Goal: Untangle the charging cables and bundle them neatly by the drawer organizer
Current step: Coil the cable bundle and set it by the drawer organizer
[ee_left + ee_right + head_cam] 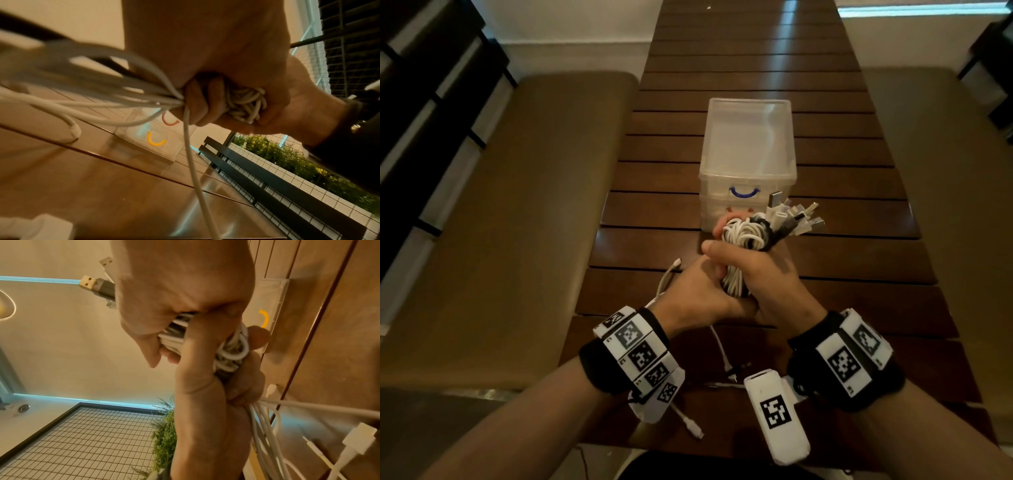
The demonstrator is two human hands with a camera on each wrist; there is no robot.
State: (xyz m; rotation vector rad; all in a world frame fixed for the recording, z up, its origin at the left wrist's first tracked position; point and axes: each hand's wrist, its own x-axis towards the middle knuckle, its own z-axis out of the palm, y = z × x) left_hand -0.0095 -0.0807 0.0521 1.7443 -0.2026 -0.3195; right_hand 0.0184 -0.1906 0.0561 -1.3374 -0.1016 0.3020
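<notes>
A bundle of white and dark charging cables (743, 236) is held upright over the wooden table, just in front of the clear drawer organizer (748, 144) with its blue handle. My right hand (760, 277) grips the upper part of the bundle, and several USB plugs (801, 216) fan out to its right. My left hand (695, 298) grips the lower part against the right hand. In the left wrist view the fingers (197, 105) curl round the cables (244, 104). Loose cable ends (671, 274) trail down onto the table.
The slatted table (842, 260) runs away from me, with a brown padded bench (517, 205) on each side. A white connector (694, 429) lies near the table's front edge. Windows with wire grilles and green plants (287, 155) show in the wrist views.
</notes>
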